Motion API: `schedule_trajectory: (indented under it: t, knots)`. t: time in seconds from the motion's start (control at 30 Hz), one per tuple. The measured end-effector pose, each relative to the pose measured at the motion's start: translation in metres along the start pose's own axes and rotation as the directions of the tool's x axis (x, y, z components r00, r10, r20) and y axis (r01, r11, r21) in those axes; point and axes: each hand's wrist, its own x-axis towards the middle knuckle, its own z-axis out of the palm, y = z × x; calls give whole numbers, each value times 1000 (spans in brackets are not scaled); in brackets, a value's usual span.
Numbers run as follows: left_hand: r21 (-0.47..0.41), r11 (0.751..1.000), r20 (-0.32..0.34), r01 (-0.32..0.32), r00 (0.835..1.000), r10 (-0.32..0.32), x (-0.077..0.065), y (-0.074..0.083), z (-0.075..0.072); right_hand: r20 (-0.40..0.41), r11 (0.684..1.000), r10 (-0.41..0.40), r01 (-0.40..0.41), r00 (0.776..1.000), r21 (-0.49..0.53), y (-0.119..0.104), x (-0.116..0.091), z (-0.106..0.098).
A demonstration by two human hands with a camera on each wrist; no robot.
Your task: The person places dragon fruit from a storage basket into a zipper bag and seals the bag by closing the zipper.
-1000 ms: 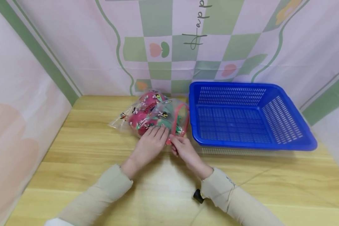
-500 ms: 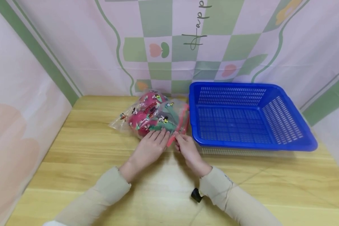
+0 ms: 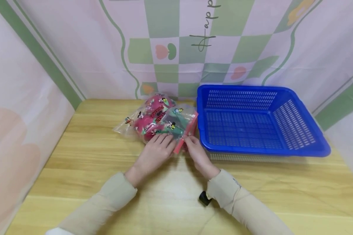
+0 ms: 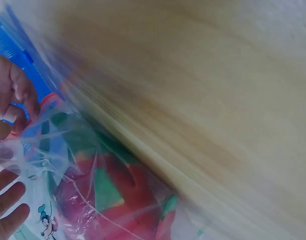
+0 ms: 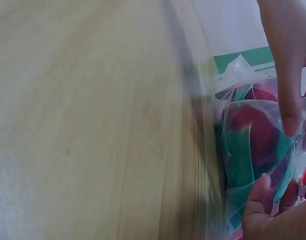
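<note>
A clear plastic zip bag (image 3: 176, 122) with cartoon prints and a red zip strip (image 3: 191, 121) lies on the table, filled with rounded red and green things (image 5: 258, 130). My left hand (image 3: 159, 151) lies over its near side, holding the film between thumb and fingers. The left wrist view shows these fingers (image 4: 10, 205) spread over the plastic. My right hand (image 3: 196, 152) pinches the zip strip near its front end, thumb and index finger together. In the right wrist view a small pale slider (image 5: 302, 188) shows at those fingertips.
A blue perforated plastic basket (image 3: 264, 152) stands right beside the bag, close to my right hand. Behind the wooden table (image 3: 106, 163) hangs a patterned curtain (image 3: 191, 71). A small black object (image 3: 205, 198) shows by my right cuff.
My right hand has shifted slightly right and away from me along the zip strip. The bag's mouth, looped wide a second ago, now lies flatter and straighter. My left hand has barely moved.
</note>
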Motion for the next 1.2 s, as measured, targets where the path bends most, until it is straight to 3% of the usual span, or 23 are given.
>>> schedule_trajectory:
  t: [0.2, 0.4, 0.63, 0.9, 1.2]
  knots:
    - [18, 1000, 17, 14, 1000, -14, 1, 0, 5, -21, 999, -22, 21, 1000, -48, 1, 0, 4]
    - [13, 999, 141, 48, 989, -49, 1, 0, 6, 19, 990, 7, -5, 1000, -138, 1, -4, 5]
    - [3, 998, 234, 58, 971, -57, 0, 0, 5, 18, 995, -9, 10, 1000, -99, 4, -7, 10]
    - [-3, 998, 247, 63, 967, -60, 0, 1, 3, 19, 996, -67, 68, 998, -60, 5, -11, 14]
    - [-29, 997, 286, 75, 956, -64, -4, -1, 1, -23, 998, -56, 56, 998, -22, 5, -7, 14]
